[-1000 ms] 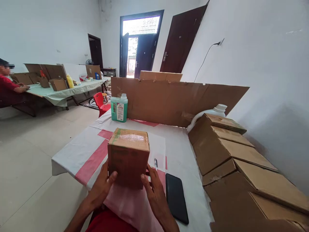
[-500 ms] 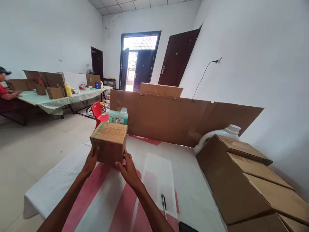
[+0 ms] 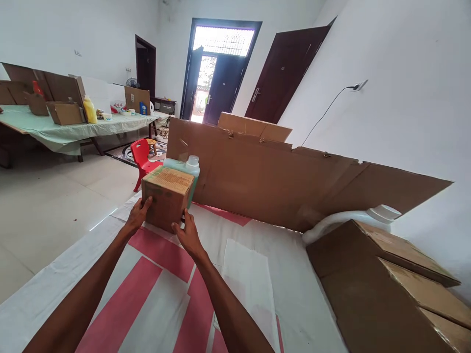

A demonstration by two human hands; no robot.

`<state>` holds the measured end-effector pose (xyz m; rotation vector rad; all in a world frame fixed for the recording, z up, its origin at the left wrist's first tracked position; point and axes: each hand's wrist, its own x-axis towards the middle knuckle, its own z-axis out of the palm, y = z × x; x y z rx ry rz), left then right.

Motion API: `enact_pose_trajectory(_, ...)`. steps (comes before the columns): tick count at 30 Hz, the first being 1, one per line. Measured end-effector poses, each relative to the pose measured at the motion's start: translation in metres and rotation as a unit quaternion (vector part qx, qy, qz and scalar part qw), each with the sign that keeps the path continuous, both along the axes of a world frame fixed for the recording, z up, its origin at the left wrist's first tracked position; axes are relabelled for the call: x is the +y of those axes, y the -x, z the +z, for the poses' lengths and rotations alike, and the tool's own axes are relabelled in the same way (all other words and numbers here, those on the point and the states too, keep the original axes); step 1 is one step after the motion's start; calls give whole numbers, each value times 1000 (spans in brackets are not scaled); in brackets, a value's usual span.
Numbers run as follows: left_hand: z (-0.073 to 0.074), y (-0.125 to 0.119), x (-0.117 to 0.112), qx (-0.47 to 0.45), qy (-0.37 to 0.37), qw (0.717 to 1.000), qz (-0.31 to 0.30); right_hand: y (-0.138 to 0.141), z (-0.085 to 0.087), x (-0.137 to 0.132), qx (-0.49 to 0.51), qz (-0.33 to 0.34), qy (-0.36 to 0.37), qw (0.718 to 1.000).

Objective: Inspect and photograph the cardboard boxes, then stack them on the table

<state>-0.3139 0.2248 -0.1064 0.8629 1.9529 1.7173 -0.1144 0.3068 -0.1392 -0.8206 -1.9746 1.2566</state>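
Between my two hands is a small brown cardboard box (image 3: 165,201), its top face paler with a greenish patch at one corner. My left hand (image 3: 138,214) grips its lower left side, thumb on the near face. On the lower right edge, my right hand (image 3: 187,230) presses with thumb and fingers. Right behind the box stands a jug of green liquid (image 3: 194,171) with a white cap, partly hidden by the box. Beneath is a table with a white and pink cloth (image 3: 147,294); I cannot tell whether the box rests on it.
A tall cardboard panel (image 3: 257,176) stands along the table's far side. Stacked cardboard boxes (image 3: 353,284) and a white jug (image 3: 342,221) fill the right. Beyond the left edge are a red chair (image 3: 143,157) and another table with a green cloth (image 3: 106,128).
My view has tilted down and shifted right. Both hands still hold the box, which now sits closer in front of the green jug. The pen has left the view.
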Motion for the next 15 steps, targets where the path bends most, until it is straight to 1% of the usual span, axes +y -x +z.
enact_pose_trajectory(2,1,2,4,10,-3,1000,6,4,5,-2,0,-2,11,1000)
enact_pose_trajectory(4,6,0,4,18,-10,1000,11,4,14,-8,1,-6,20,1000)
enact_pose_trajectory(6,11,-8,-3,22,-11,999,24,-7,23,-21,2,-11,28,1000)
enact_pose_trajectory(7,12,-16,-9,25,-9,999,38,-17,26,-31,3,-16,32,999)
enact_pose_trajectory(9,11,-37,-25,29,2,997,67,-50,31,-58,6,-33,36,999)
enact_pose_trajectory(10,8,-51,-34,36,8,997,75,-71,32,-75,8,-45,37,998)
enact_pose_trajectory(11,5,-67,-44,48,13,996,70,-94,33,-95,9,-54,38,998)
enact_pose_trajectory(13,-2,-106,-61,104,18,994,35,-143,37,-140,2,-63,34,997)
enact_pose_trajectory(15,-6,-155,-78,149,14,988,-26,-193,49,-186,-12,-84,0,996)
